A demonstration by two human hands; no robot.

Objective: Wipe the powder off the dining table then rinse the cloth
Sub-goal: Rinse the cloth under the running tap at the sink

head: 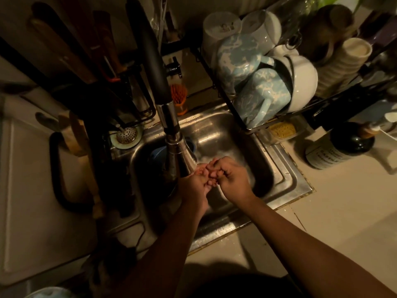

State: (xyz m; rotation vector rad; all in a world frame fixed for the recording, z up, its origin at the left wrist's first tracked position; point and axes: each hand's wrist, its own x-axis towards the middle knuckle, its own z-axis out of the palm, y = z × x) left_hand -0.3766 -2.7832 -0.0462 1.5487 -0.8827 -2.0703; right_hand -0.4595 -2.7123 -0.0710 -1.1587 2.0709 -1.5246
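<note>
You are holding both hands together over the square stainless steel sink point(285, 168), just under the flared chrome head of the black pull-down faucet point(179, 157). Your left hand point(193, 183) is lying palm up with its fingers bent. Your right hand point(233, 177) is pressing against it from the side, knuckles up and fingers curled in. The light is very dim, so I cannot tell whether either hand is clamping on something or the fingers are only folding into each other. The cloth you are supposed to be rinsing is not showing plainly. It may be hiding between your palms, but I cannot confirm this. The dining table is not in view.

In my judgement, a few things are threatening to go wrong from here. Your left hand is sitting very close to the faucet head, so a strong rubbing stroke is likely to knock it and send spray onto the pale counter point(343, 211). I also cannot see whether water is running, and with a weak flow the powder is likely staying in the fabric. If your hold is loosening, the cloth is going to fall beside the small blue plastic cup point(158, 155) in the basin. The black wire dish rack point(237, 116), loaded with pale blue marbled mugs point(257, 100), is hanging over the sink's far corner, so lifting your right hand carelessly is risking a bump.
</note>
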